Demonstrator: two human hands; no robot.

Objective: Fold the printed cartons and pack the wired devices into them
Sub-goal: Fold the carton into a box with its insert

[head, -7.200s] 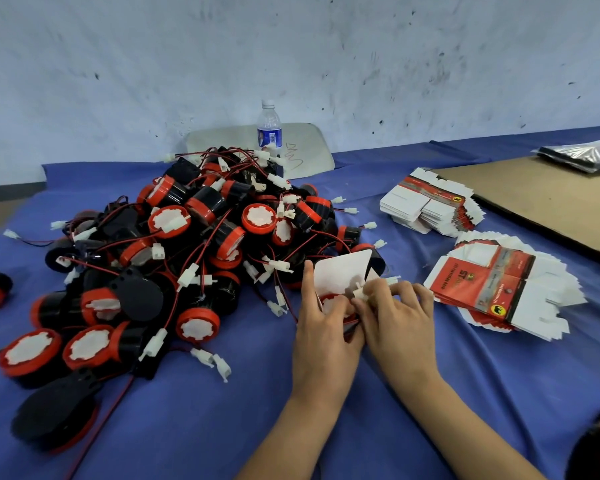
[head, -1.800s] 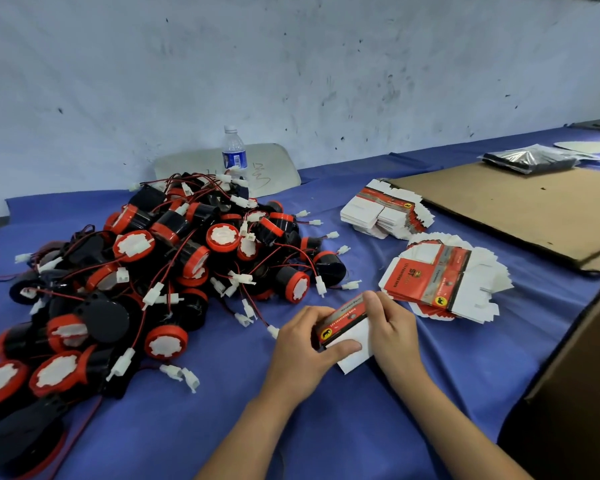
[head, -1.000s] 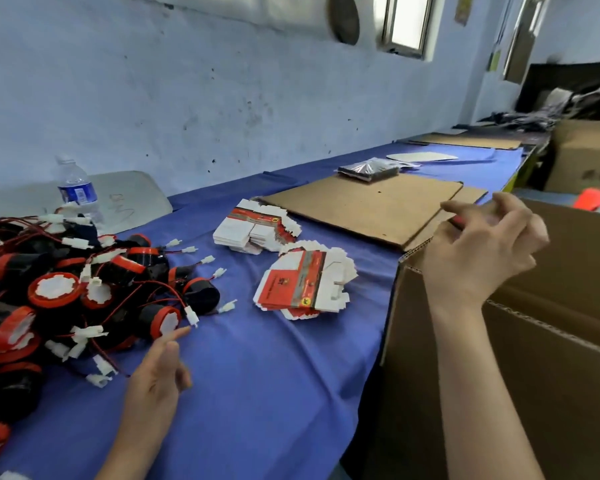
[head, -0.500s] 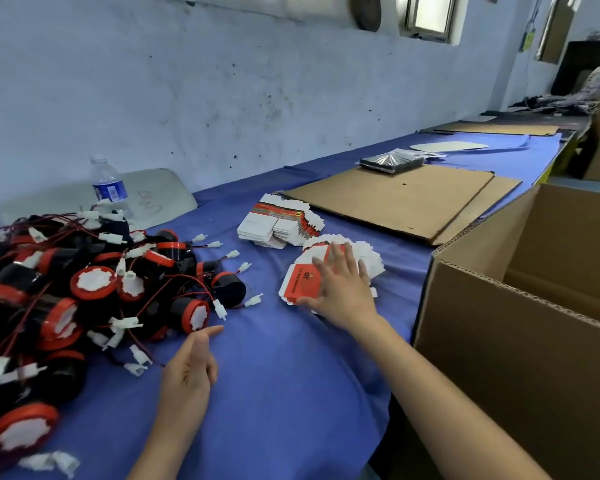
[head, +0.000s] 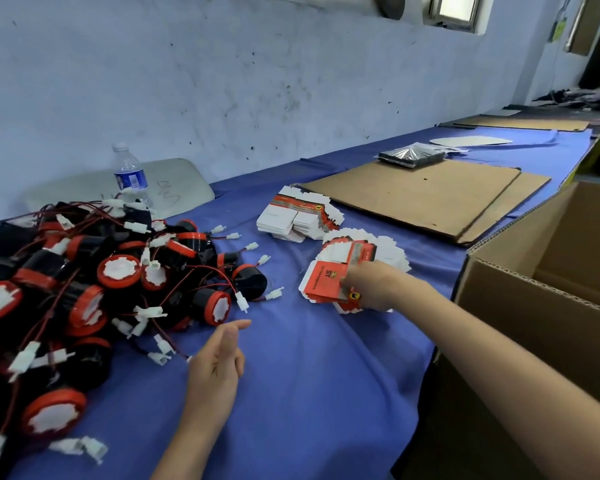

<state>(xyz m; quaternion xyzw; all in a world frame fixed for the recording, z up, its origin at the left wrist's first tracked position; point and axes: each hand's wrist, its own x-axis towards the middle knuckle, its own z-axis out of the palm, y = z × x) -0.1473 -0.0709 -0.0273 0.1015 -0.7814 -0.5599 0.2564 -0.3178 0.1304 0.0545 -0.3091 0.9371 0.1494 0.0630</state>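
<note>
The pile of wired devices [head: 94, 289] fills the left of the frame. The fanned stack of flat cartons [head: 388, 251] lies right of centre on the blue cloth [head: 309, 375]. The right hand [head: 371, 289] grasps the top carton [head: 324, 280] at its near end. It would do best to peel off one sheet only and lift it clear, so the fan is not dragged. The left hand [head: 219, 358] hovers slack and empty at bottom centre, well placed to help with the creasing. At the right edge the big cardboard box [head: 534, 323] stands open, its contents out of sight. The level in the water bottle [head: 129, 174], upper left, cannot be read.
</note>
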